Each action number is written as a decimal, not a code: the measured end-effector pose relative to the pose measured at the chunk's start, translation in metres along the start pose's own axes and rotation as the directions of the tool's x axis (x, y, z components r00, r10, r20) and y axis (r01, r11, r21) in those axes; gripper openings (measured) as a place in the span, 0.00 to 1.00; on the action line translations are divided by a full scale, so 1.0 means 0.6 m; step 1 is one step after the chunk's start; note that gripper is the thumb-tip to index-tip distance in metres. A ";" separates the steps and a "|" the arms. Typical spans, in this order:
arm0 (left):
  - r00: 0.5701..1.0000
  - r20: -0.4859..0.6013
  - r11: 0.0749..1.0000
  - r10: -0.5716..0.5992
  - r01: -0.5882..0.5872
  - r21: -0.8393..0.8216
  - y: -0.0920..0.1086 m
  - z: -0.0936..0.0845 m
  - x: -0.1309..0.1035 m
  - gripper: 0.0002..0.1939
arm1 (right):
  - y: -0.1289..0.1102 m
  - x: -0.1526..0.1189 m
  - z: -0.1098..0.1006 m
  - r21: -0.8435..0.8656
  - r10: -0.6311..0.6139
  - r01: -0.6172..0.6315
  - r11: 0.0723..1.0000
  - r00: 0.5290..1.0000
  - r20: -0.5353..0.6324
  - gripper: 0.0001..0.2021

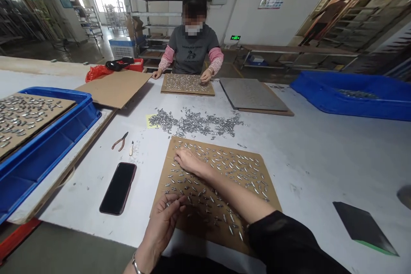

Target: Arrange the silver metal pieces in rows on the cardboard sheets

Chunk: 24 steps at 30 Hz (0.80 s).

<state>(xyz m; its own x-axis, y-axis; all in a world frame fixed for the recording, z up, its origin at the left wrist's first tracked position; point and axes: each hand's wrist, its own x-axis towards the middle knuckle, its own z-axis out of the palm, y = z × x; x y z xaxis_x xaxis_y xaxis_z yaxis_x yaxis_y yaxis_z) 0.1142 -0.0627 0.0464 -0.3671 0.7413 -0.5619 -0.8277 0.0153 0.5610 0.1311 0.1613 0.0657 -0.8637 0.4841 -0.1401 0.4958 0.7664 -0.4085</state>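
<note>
A brown cardboard sheet (269, 180) lies before me, covered with small pointed silvery metal pieces (248, 165) laid out in rough rows. Over its far left part is my right hand (189, 160), fingertips pinched together and pointing down at the board; whatever they grip is hidden. My left hand (165, 214) is held above the near left edge, thumb and fingers closed, and I cannot make out what is between them. Beyond the sheet spreads a loose heap of the same metal pieces (192, 122), partly over a yellow paper (149, 120).
Pliers (121, 141), a small pointed tool (131, 148) and a phone (118, 188) lie to the left. Blue trays (93, 109) flank the table. A co-worker (194, 47) opposite handles another filled board (188, 92). A dark flat pad (364, 224) lies right.
</note>
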 end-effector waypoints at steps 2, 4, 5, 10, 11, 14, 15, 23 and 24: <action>1.000 -0.003 1.000 0.005 -0.005 -0.005 0.001 -0.005 0.002 0.18 | -0.002 0.009 0.004 -0.027 0.018 -0.017 0.999 1.000 0.015 0.08; 1.000 -0.007 1.000 0.008 -0.008 0.007 0.004 -0.009 0.005 0.19 | 0.000 0.008 0.004 -0.024 0.021 -0.022 0.999 0.999 -0.025 0.07; 1.000 -0.012 1.000 0.007 -0.007 0.017 0.006 -0.011 0.006 0.20 | 0.001 0.004 0.002 -0.014 0.012 -0.013 1.000 0.998 -0.060 0.06; 0.999 -0.021 0.997 0.048 -0.046 0.055 0.009 -0.011 0.011 0.25 | -0.012 -0.076 -0.010 0.136 -0.115 0.134 0.982 0.984 -0.139 0.09; 0.998 -0.010 0.996 0.061 -0.060 0.061 0.008 -0.010 0.011 0.25 | -0.018 -0.099 -0.009 0.200 -0.201 0.216 0.956 0.975 -0.095 0.08; 0.995 0.037 0.993 0.089 -0.091 0.072 0.003 -0.003 0.010 0.25 | -0.037 -0.161 0.001 0.378 -0.343 0.330 0.865 0.939 -0.034 0.08; 0.994 0.053 0.992 0.094 -0.098 0.074 0.001 -0.001 0.009 0.25 | -0.041 -0.175 0.006 0.415 -0.333 0.322 0.851 0.942 -0.048 0.09; 0.988 0.004 0.976 0.152 -0.150 0.160 -0.004 0.011 0.004 0.25 | -0.040 -0.195 0.028 0.515 -0.282 0.328 0.792 0.945 -0.168 0.03; 0.988 0.008 0.976 0.152 -0.151 0.156 -0.002 0.012 0.004 0.24 | -0.036 -0.187 0.028 0.498 -0.270 0.319 0.807 0.948 -0.168 0.04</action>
<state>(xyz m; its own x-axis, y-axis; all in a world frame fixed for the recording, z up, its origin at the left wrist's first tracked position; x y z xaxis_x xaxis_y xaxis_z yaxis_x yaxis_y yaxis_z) 0.1175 -0.0560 0.0487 -0.4851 0.7406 -0.4650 -0.6859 0.0076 0.7277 0.2158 0.0831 0.0752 -0.9376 0.3228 0.1295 0.0797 0.5621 -0.8232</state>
